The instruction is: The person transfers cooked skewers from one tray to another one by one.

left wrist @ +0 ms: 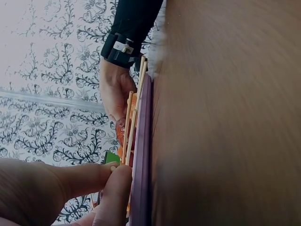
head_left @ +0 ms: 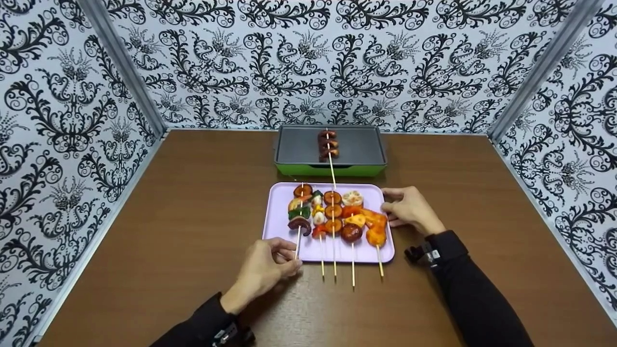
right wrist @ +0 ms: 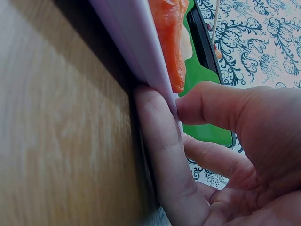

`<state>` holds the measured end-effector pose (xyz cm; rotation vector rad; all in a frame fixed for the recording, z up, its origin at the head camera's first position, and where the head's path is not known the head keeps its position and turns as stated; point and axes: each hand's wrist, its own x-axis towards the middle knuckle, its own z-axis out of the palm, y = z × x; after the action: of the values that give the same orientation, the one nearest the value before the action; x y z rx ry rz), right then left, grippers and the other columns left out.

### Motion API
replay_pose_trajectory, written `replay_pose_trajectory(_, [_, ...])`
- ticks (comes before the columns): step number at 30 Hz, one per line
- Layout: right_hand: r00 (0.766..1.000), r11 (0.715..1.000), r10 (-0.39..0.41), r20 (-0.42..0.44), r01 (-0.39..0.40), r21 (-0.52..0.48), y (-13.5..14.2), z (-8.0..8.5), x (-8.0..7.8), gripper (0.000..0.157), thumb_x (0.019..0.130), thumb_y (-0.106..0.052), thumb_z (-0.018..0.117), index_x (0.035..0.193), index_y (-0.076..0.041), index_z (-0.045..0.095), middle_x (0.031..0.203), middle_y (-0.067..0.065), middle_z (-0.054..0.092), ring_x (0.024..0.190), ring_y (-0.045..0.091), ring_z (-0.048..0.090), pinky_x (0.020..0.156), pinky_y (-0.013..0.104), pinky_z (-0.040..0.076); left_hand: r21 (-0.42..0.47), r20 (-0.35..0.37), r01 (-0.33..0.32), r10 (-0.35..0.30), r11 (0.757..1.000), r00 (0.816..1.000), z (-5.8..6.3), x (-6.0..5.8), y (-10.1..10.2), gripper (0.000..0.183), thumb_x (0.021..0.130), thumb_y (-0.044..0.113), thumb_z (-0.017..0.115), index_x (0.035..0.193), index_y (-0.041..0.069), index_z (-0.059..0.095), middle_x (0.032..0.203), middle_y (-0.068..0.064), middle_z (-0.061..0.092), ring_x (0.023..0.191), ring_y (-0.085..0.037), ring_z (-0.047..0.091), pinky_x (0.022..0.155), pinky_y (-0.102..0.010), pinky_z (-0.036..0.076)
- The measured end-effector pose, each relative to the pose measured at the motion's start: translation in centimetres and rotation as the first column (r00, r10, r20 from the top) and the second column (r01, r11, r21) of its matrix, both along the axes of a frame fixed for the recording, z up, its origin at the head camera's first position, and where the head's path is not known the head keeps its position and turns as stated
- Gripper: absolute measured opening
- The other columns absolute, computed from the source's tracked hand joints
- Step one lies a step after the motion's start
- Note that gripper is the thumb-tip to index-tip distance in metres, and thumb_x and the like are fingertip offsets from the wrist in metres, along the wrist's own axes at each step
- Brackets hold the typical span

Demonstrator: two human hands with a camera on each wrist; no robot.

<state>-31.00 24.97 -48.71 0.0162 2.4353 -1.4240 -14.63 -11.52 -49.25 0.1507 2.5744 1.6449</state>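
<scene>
A lilac tray [head_left: 277, 226] holds several skewers of mixed food, their sticks jutting over its near edge. At the near left corner my left hand [head_left: 262, 267] pinches the bare stick end of the leftmost skewer [head_left: 300, 212], which carries a curled dark piece and a green slice. The pinched stick tip [left wrist: 114, 168] shows between thumb and finger in the left wrist view. My right hand [head_left: 412, 210] grips the tray's right edge, thumb above the rim and a finger below, as the right wrist view shows. Closest to that hand lies an orange skewer [head_left: 376, 236].
Behind the tray stands a green grill [head_left: 332, 170] with a grey plate. One skewer of dark curled pieces [head_left: 328, 145] lies on it, its stick reaching toward the tray. A half garlic bulb [head_left: 352, 198] sits on the tray. Patterned walls [head_left: 308, 62] enclose the brown table [head_left: 193, 202].
</scene>
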Motion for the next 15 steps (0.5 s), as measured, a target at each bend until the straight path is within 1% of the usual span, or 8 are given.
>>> replay_pose_trajectory(4, [1.0, 1.0, 0.002, 0.006, -0.002, -0.006, -0.04, -0.02, -0.05, 0.057, 0.091, -0.016, 0.072, 0.146, -0.017, 0.058, 0.115, 0.02, 0.071, 0.067, 0.017, 0.072, 0.065, 0.037, 0.065, -0.061, -0.015, -0.006, 0.005, 0.998, 1.0, 0.16, 0.04, -0.01, 0.032, 0.08, 0.017, 0.087, 0.108, 0.007, 0.075, 0.089, -0.001, 0.077, 0.07, -0.009, 0.07, 0.064, -0.019, 0.058])
replay_pose_trajectory(7, [1.0, 1.0, 0.001, 0.012, -0.001, -0.006, -0.05, 0.06, -0.11, 0.057, 0.091, -0.015, 0.071, 0.147, -0.017, 0.057, 0.115, 0.019, 0.071, 0.067, 0.016, 0.072, 0.065, 0.036, 0.065, -0.087, -0.018, -0.008, 0.006, 0.996, 1.0, 0.27, 0.05, -0.06, 0.033, 0.081, 0.021, 0.087, 0.109, 0.008, 0.074, 0.089, 0.0, 0.078, 0.07, -0.01, 0.071, 0.062, -0.02, 0.059])
replay_pose_trajectory(11, [1.0, 1.0, 0.0, 0.017, 0.0, -0.003, 0.0, 0.15, -0.16, 0.058, 0.092, -0.016, 0.072, 0.148, -0.017, 0.056, 0.116, 0.019, 0.07, 0.067, 0.015, 0.071, 0.065, 0.034, 0.065, -0.094, -0.014, -0.004, 0.003, 0.996, 1.0, 0.44, 0.05, -0.14, 0.036, 0.081, 0.023, 0.088, 0.11, 0.007, 0.074, 0.09, -0.001, 0.078, 0.068, -0.01, 0.072, 0.058, -0.022, 0.06])
replay_pose_trajectory(13, [1.0, 1.0, 0.0, 0.02, 0.0, -0.002, 0.01, 0.12, -0.18, 0.059, 0.092, -0.016, 0.072, 0.148, -0.017, 0.055, 0.116, 0.019, 0.069, 0.067, 0.015, 0.071, 0.065, 0.035, 0.065, -0.093, -0.005, 0.0, 0.0, 0.996, 1.0, 0.54, 0.1, -0.17, 0.036, 0.08, 0.022, 0.088, 0.11, 0.007, 0.074, 0.09, -0.001, 0.077, 0.067, -0.01, 0.072, 0.057, -0.023, 0.06])
replay_pose_trajectory(15, [1.0, 1.0, -0.001, 0.021, 0.001, 0.003, 0.04, 0.08, -0.17, 0.059, 0.092, -0.015, 0.072, 0.148, -0.018, 0.056, 0.11, 0.018, 0.07, 0.067, 0.016, 0.071, 0.065, 0.035, 0.065, -0.085, 0.011, 0.006, -0.005, 0.996, 1.0, 0.66, 0.21, -0.17, 0.035, 0.081, 0.02, 0.087, 0.11, 0.007, 0.074, 0.09, -0.001, 0.076, 0.066, -0.011, 0.072, 0.056, -0.024, 0.061])
